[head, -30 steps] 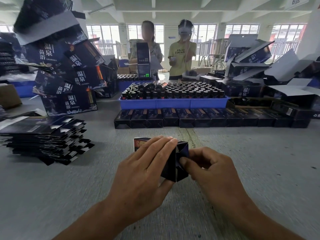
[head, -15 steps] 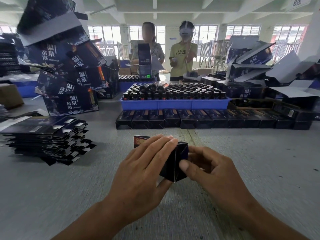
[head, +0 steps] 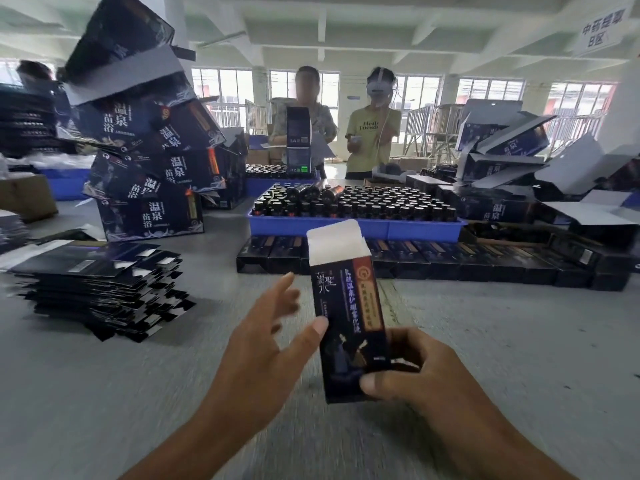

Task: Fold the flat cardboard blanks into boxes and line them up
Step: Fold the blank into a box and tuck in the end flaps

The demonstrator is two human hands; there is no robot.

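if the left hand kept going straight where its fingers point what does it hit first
Probably the row of dark folded boxes lined up before the blue plastic tray; the open left hand points up-forward over bare grey table, though depth is unclear.

Blue tray (head: pixel 353 229) of dark bottles (head: pixel 353 202) sat mid worktop (head: pixel 104 393). Large printed cartons (head: pixel 149 188) leaned stacked at left. Two people (head: pixel 374 133) stood beyond tray. Sign (head: pixel 601 32) hung from ceiling at right. Brown carton (head: pixel 24 199) stood far left.

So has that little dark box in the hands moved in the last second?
Yes. The box has swung up on end, its open white flap now reaching the blue tray; the left hand has let go.
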